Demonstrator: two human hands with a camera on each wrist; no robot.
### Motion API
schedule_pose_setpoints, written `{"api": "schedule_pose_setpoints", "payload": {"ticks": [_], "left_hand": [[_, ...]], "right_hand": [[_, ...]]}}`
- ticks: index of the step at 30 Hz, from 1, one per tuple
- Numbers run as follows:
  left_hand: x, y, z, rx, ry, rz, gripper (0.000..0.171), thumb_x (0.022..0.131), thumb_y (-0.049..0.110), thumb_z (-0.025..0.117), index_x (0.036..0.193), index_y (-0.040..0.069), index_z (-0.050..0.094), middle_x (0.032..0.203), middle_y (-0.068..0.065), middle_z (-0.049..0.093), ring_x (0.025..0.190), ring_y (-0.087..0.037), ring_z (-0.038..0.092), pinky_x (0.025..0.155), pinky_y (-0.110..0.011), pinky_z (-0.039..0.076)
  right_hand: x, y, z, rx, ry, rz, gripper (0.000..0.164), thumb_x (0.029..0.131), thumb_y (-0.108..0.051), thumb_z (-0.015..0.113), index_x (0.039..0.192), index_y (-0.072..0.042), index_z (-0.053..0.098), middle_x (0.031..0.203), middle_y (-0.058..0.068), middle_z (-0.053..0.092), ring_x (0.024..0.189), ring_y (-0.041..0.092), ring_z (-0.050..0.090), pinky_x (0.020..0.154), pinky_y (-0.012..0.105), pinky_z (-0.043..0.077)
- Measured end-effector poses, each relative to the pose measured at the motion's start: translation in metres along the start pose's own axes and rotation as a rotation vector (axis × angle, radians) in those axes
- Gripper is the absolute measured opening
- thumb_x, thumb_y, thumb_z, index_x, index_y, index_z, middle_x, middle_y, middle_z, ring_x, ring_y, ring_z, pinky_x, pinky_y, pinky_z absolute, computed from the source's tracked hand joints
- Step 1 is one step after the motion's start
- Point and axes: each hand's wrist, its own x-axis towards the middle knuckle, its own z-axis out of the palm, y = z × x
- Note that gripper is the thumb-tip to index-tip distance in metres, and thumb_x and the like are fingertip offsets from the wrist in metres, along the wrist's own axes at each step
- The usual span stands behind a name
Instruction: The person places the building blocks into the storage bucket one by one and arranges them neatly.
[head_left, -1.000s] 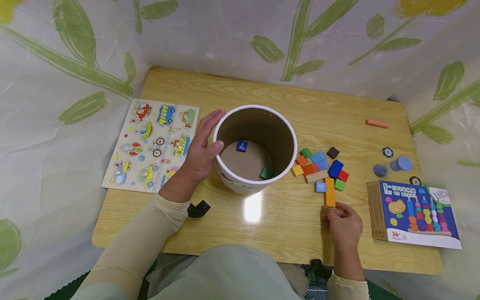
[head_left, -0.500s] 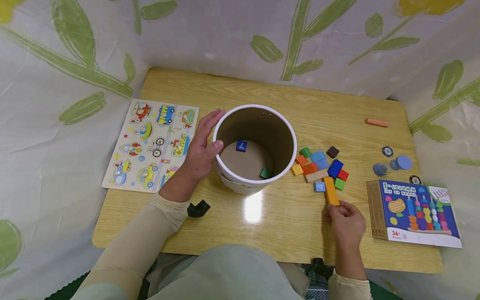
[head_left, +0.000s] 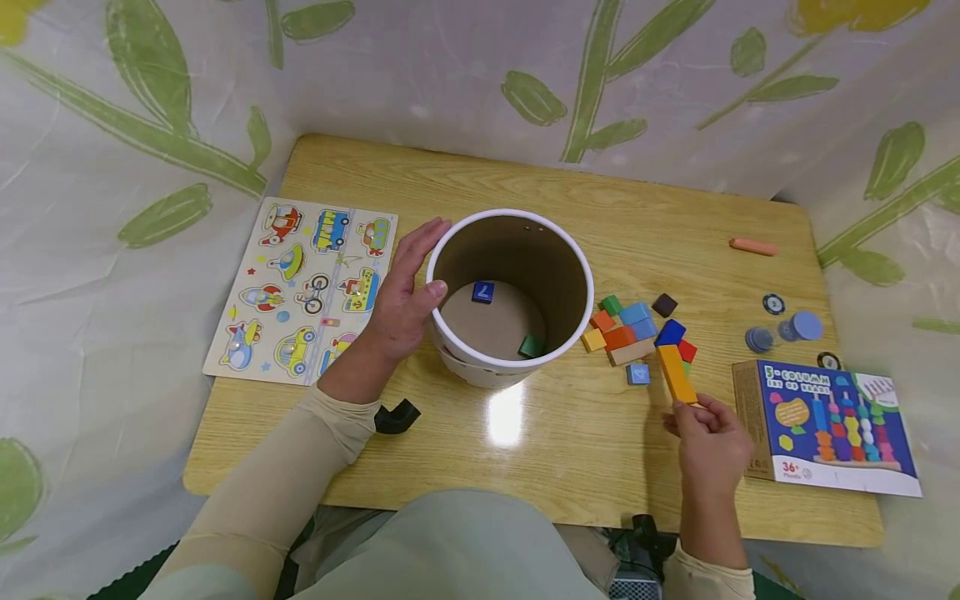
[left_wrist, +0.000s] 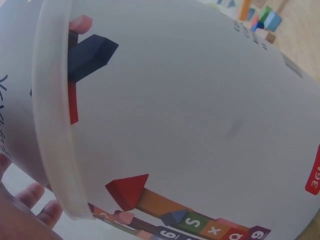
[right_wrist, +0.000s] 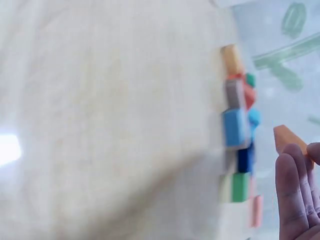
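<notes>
A tall white-rimmed bucket (head_left: 512,218) stands mid-table, with a dark blue numbered block (head_left: 483,292) and a green block (head_left: 532,346) on its floor. My left hand (head_left: 401,312) rests against the bucket's left side, fingers extended along the outside and thumb at the rim. In the left wrist view, printed blocks decorate the bucket wall (left_wrist: 165,115). My right hand (head_left: 712,442) pinches the near end of a long orange block (head_left: 677,375), tilted above the table beside the block pile. The same orange block (right_wrist: 289,138) shows between the fingertips in the right wrist view.
Loose coloured blocks (head_left: 620,337) lie right of the bucket, with a light blue block (head_left: 638,374) nearest me. A bead-set box (head_left: 832,429), blue cylinders (head_left: 802,326) and an orange stick (head_left: 753,247) are farther right. A vehicle puzzle board (head_left: 300,292) lies left, near a black piece (head_left: 397,417).
My right hand has lifted the orange block off the table and drawn it to the right, away from the pile. My left hand and the bucket have stayed put.
</notes>
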Motion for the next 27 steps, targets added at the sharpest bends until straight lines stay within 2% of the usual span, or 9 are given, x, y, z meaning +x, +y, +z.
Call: {"api": "schedule_pose_setpoints", "payload": {"ticks": [6,13,19,27], "left_hand": [[0.000,-0.001,0.000,-0.003,0.001,0.011,0.062,0.081,0.013,0.046,0.139,-0.005,0.036,0.147,-0.022,0.025,0.139,-0.022,0.020,0.110,-0.055,0.015],[0.000,-0.002,0.000,-0.003,-0.003,-0.003,0.062,0.081,0.013,0.046,0.140,-0.004,0.036,0.148,-0.021,0.025,0.140,-0.022,0.019,0.111,-0.047,0.015],[0.000,-0.001,0.000,0.000,-0.007,-0.005,0.062,0.082,0.012,0.046,0.141,-0.003,0.036,0.148,-0.021,0.024,0.140,-0.021,0.019,0.110,-0.047,0.015],[0.000,-0.002,-0.001,0.012,-0.009,0.007,0.062,0.082,0.015,0.046,0.140,-0.004,0.036,0.148,-0.022,0.024,0.139,-0.022,0.020,0.110,-0.049,0.017]], "right_hand": [[-0.009,-0.030,0.005,0.049,-0.057,-0.024,0.044,0.073,-0.017,0.079,0.113,-0.004,0.064,0.088,0.011,0.066,0.069,0.021,0.070,0.061,0.028,0.053],[-0.021,-0.065,0.016,0.113,-0.178,-0.191,0.041,0.074,-0.007,0.077,0.112,0.000,0.063,0.084,0.016,0.065,0.065,0.024,0.070,0.061,0.032,0.054],[-0.041,-0.101,0.029,0.181,-0.305,-0.335,0.044,0.074,-0.005,0.077,0.113,0.007,0.061,0.087,0.020,0.064,0.066,0.026,0.069,0.062,0.034,0.053],[-0.073,-0.142,0.050,0.271,-0.521,-0.438,0.037,0.077,0.007,0.070,0.112,0.012,0.059,0.082,0.018,0.063,0.063,0.027,0.068,0.063,0.034,0.054]]}}
